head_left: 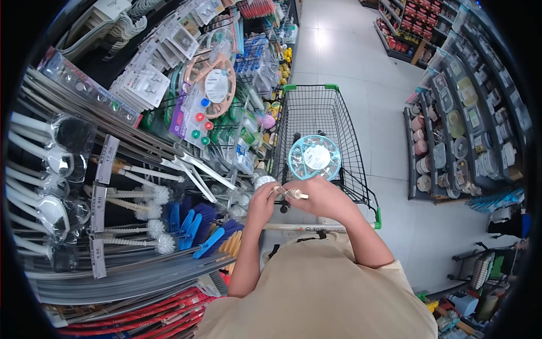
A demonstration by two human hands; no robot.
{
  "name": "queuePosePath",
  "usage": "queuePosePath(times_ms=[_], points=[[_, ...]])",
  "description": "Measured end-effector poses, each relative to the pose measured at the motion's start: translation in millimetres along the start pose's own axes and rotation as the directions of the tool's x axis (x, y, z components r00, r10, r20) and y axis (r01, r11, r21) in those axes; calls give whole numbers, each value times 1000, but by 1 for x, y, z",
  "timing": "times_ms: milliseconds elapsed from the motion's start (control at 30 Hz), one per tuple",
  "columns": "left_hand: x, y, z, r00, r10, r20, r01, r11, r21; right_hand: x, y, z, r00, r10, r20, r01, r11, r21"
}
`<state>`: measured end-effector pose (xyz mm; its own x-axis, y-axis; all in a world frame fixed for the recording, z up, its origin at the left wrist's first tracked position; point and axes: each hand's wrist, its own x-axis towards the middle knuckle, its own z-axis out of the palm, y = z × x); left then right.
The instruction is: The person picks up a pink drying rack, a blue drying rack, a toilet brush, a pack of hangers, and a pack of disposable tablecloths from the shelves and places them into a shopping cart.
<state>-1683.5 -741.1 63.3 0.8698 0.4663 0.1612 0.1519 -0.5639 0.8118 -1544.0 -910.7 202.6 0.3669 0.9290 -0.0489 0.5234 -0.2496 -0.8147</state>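
The left hand (261, 202) and the right hand (323, 198) hold together a small brush (289, 194), near the middle of the scene, just above the cart handle (305, 227). The brush has a pale cream handle that lies almost level. At its left end there is a round whitish head, close to the left thumb. The fingers of the left hand are curled shut around the left part of the brush. The fingers of the right hand are closed on the handle, whose tip sticks out a little between them.

On the left, the display wall is very full. White toilet brushes (152, 212) hang in rows beside white price tags (106, 159), and blue brushes (189, 223) hang just to the right of them, near the left forearm. Farther up is a pink round hanger (212, 85) in its packet.

Behind the hands stands a wire shopping cart (350, 152) with green corners. Inside it lies a round teal hanger (314, 157) with a white label, just beyond the fingers. The cart fills the aisle in front of the person.

On the right, across the pale floor (389, 113), a dark shelf (457, 135) carries jars and containers.
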Motion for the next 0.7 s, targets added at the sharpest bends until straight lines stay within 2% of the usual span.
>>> queuePosePath(times_ms=[33, 100, 133, 167, 233, 267, 333, 467, 533, 567, 633, 700], points=[[5, -1, 7, 999, 45, 7, -45, 999, 17, -4, 6, 0, 1000, 13, -3, -13, 1000, -3], [12, 1, 17, 998, 64, 8, -64, 998, 18, -12, 25, 1, 984, 37, -174, -19, 994, 104], [15, 5, 17, 1000, 31, 3, -31, 999, 18, -15, 33, 0, 970, 104, -218, -91, 993, 68], [14, 6, 18, 1000, -5, -4, 5, 1000, 19, -17, 44, -1, 971, 109, -212, -97, 993, 64], [5, -14, 20, 1000, -19, 0, 19, 1000, 16, -19, 75, -2, 906, 300, -299, -243, 947, 212], [-3, -24, 20, 998, -56, -12, 56, 998, -4, -19, 95, 0, 908, 302, -290, -248, 946, 208], [-24, -41, 15, 985, -174, 2, 174, 984, -38, -19, 142, 10, 790, 459, -407, -379, 887, 264], [-86, -78, 5, 950, -306, -59, 303, 951, -54, -21, 250, 39, 720, 474, -506, -429, 878, 211], [-115, -84, -2, 881, -456, -125, 433, 885, -171, -23, 284, 48, 692, 508, -513, -461, 857, 228], [-127, -86, -3, 876, -464, -130, 442, 881, -169, -24, 299, 53, 659, 539, -526, -489, 837, 245], [-149, -86, -7, 763, -620, -182, 578, 781, -235, -25, 321, 59, 603, 615, -509, -538, 784, 310], [-171, -98, -4, 754, -620, -216, 572, 782, -247, -24, 337, 62, 554, 648, -524, -580, 751, 315]])
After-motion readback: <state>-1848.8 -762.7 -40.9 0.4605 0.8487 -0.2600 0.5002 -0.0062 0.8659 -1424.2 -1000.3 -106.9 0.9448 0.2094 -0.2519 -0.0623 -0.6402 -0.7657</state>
